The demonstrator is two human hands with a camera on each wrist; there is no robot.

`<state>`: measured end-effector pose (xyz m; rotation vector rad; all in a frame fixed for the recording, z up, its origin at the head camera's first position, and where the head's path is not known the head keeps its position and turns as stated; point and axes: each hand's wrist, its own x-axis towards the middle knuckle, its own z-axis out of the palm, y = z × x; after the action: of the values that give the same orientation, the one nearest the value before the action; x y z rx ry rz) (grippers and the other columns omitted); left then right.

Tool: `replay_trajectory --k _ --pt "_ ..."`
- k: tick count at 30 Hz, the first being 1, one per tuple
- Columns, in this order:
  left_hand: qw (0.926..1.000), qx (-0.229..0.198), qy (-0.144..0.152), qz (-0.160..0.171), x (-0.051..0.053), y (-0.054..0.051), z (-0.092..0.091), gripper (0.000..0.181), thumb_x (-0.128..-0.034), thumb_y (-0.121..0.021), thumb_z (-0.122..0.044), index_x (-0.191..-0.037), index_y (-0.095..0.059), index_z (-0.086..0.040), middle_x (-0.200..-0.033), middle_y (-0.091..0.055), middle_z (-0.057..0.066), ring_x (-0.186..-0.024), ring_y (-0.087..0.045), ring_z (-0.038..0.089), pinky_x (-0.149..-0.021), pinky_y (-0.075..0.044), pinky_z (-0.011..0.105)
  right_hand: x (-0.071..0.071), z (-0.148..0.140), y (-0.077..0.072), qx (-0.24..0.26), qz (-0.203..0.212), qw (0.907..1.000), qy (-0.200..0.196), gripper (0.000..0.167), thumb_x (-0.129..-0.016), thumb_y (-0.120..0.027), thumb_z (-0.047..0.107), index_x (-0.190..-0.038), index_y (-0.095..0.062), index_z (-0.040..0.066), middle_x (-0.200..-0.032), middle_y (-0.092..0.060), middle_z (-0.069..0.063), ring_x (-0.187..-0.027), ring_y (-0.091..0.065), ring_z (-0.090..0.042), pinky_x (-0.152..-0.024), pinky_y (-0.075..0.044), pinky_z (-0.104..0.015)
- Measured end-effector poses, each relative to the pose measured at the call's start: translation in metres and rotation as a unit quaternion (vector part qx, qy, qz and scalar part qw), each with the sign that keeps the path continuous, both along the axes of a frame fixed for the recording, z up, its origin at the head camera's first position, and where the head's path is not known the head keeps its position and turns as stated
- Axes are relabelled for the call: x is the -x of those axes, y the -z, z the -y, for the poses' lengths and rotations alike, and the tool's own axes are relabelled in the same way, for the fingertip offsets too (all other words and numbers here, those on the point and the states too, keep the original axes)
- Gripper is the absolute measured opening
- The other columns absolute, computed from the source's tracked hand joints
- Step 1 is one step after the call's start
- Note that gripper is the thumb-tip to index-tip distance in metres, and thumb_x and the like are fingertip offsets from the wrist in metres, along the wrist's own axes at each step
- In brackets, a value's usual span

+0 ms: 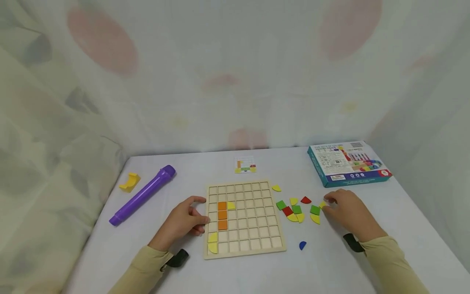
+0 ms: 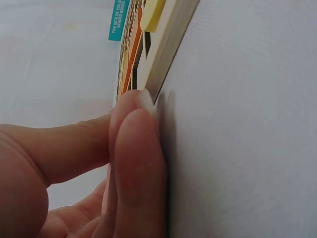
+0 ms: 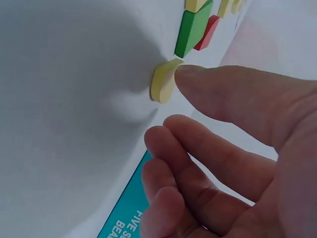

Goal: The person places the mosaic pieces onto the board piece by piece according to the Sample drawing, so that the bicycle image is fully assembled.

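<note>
A wooden grid board (image 1: 253, 220) lies on the white table with three orange squares (image 1: 222, 214) in one column. Beside the top square sits a yellow quarter-circle piece (image 1: 231, 205); yellow pieces (image 1: 212, 243) fill cells at lower left. My left hand (image 1: 181, 220) rests by the board's left edge, fingertips (image 2: 138, 144) against or very near the rim. Right of the board, my right hand (image 1: 350, 212) is over a yellow quarter-circle piece (image 3: 164, 82). Its thumb is at that piece, while the other fingers are bent apart from it, with a gap between.
Green, red and yellow pieces (image 1: 296, 209) lie scattered right of the board, with a blue piece (image 1: 302, 245) nearer me. A pattern card (image 1: 245, 164) lies behind the board. A box (image 1: 349, 163) is at back right, a purple microphone-shaped tube (image 1: 143, 196) and yellow curved piece (image 1: 130, 182) at left.
</note>
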<state>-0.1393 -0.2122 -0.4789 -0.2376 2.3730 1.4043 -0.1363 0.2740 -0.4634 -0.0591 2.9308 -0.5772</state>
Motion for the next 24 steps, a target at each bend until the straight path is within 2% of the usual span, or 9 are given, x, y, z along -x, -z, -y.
replay_trajectory --k 11,16,24 --pt "1.0000 0.006 -0.001 -0.004 -0.0017 0.0005 -0.0004 0.071 -0.0884 -0.090 -0.012 -0.150 -0.057 -0.018 -0.090 -0.070 0.012 -0.064 -0.072 0.020 -0.061 -0.066 0.035 0.0047 0.0010 0.0018 -0.005 0.022 0.9997 -0.003 0.034 -0.095 -0.083 0.021 -0.121 -0.077 0.000 -0.116 -0.074 -0.018 -0.111 -0.065 -0.039 -0.101 -0.058 -0.062" --pt "0.9999 0.015 -0.002 -0.003 -0.0023 -0.0003 -0.0009 0.070 -0.0886 -0.090 -0.013 -0.150 -0.057 -0.019 -0.090 -0.070 0.011 -0.064 -0.072 0.020 -0.061 -0.065 0.034 0.0048 0.0015 0.0036 -0.008 0.017 0.9998 -0.002 0.033 -0.094 -0.084 0.020 -0.120 -0.078 0.000 -0.114 -0.075 -0.018 -0.109 -0.066 -0.039 -0.100 -0.059 -0.061" --pt "1.0000 0.004 -0.003 -0.006 -0.0021 -0.0004 -0.0015 0.069 -0.0889 -0.089 -0.011 -0.150 -0.057 -0.018 -0.089 -0.070 0.012 -0.064 -0.072 0.019 -0.060 -0.065 0.034 0.0040 0.0026 0.0031 -0.005 0.017 0.9998 0.008 0.032 -0.093 -0.085 0.015 -0.119 -0.077 -0.001 -0.114 -0.075 -0.019 -0.108 -0.066 -0.040 -0.099 -0.060 -0.060"
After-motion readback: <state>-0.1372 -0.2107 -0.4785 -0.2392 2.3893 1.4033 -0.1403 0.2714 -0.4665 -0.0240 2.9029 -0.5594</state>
